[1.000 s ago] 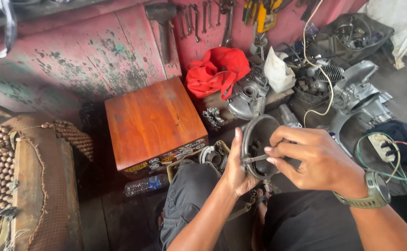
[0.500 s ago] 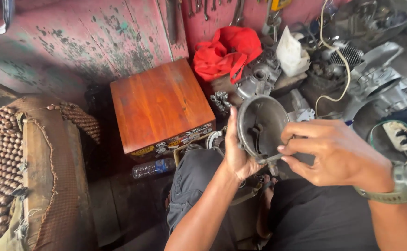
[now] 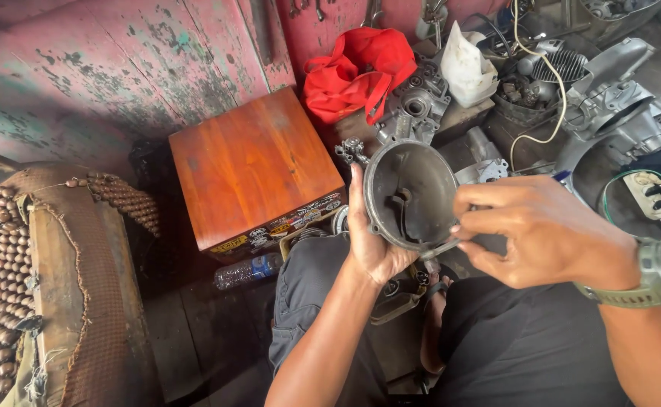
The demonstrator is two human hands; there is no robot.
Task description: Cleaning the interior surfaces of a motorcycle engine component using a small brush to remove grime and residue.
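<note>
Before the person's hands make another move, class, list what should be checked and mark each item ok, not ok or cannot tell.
1. Left hand grips the round dark metal housing by its rim: ok.
2. Right hand pinches the thin metal tool at the housing's lower edge: ok.
3. Housing's open side faces the camera: ok.
4. Tool tip seated on a part: cannot tell.
5. Wooden box stands apart from both hands: ok.

The round cover (image 3: 412, 194) is dull, grimy grey metal, apparently cast. The box (image 3: 255, 167) has glossy reddish wood, the bag (image 3: 357, 71) soft red cloth, the wall (image 3: 104, 71) rough flaking paint.
</note>
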